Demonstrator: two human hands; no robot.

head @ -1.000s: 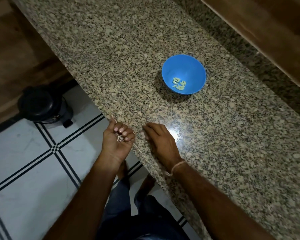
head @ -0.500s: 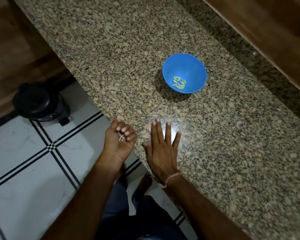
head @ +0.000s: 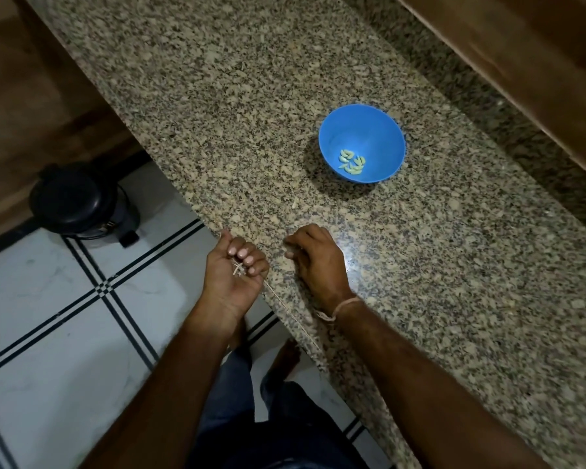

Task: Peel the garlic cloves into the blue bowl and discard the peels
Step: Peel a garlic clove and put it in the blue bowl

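The cupped left hand [head: 234,277] holds pale papery garlic peels [head: 238,269]; the right hand [head: 315,262] lies curled on the speckled granite counter [head: 251,96], contents unclear. Peeled garlic cloves [head: 352,161] lie in the round blue plastic bowl [head: 369,125], upper right.

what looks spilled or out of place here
Nothing much. The blue bowl stands upright on the counter with the peeled cloves inside, and the peels lie in the cupped left hand at the counter's edge. One pale fleck before the bowl may be a stray peel or just granite.
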